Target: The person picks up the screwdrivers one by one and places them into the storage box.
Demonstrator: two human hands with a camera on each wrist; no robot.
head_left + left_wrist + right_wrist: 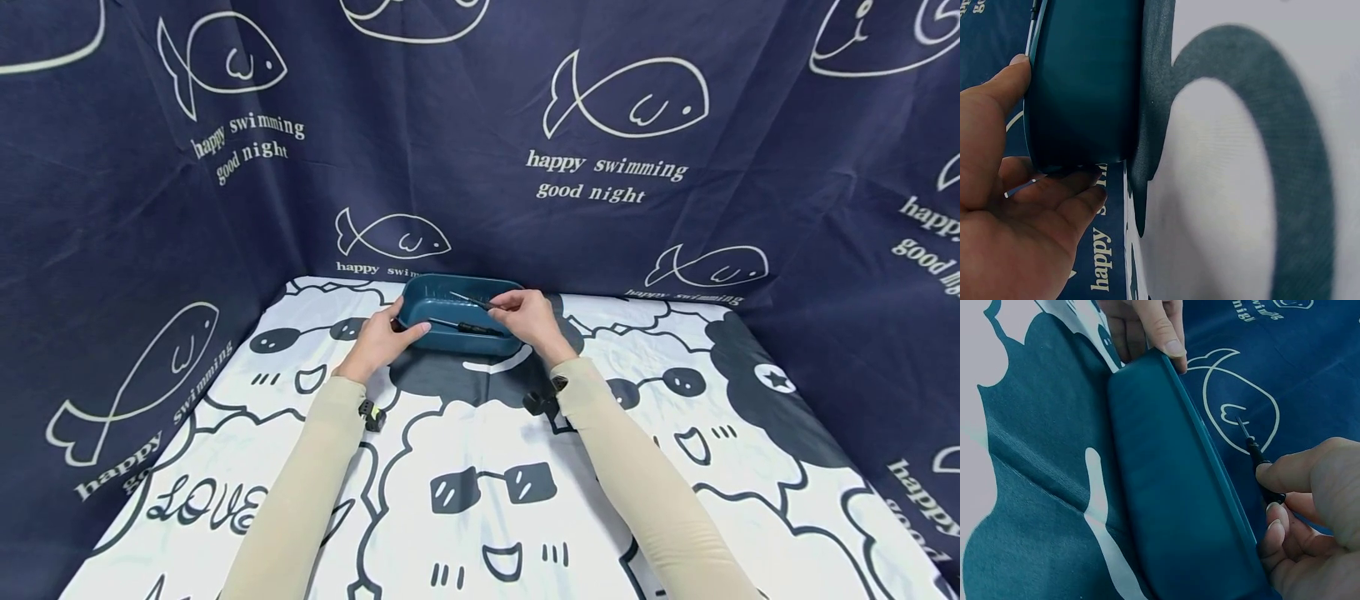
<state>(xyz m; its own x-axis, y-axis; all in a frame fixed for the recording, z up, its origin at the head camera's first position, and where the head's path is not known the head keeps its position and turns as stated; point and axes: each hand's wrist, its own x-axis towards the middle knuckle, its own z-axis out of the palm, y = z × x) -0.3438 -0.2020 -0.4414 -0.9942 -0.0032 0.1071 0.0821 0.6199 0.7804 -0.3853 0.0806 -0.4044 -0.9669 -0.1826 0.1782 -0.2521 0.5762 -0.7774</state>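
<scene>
A dark blue plastic tub stands at the far side of the cloth. My left hand grips its left end, thumb on the front rim and fingers curled round the end wall. A thin metal rod shows beside those fingers; what it belongs to is hidden. My right hand pinches a small screwdriver by its black handle, over the tub's right part, its tip pointing left. Another black-handled screwdriver lies along the front rim in the head view, its shaft reaching toward my left thumb.
The white cloth printed with cartoon sheep covers the table. Close behind the tub hangs a dark blue curtain with fish drawings, which also rises at both sides. Dark wrist devices sit on both sleeves.
</scene>
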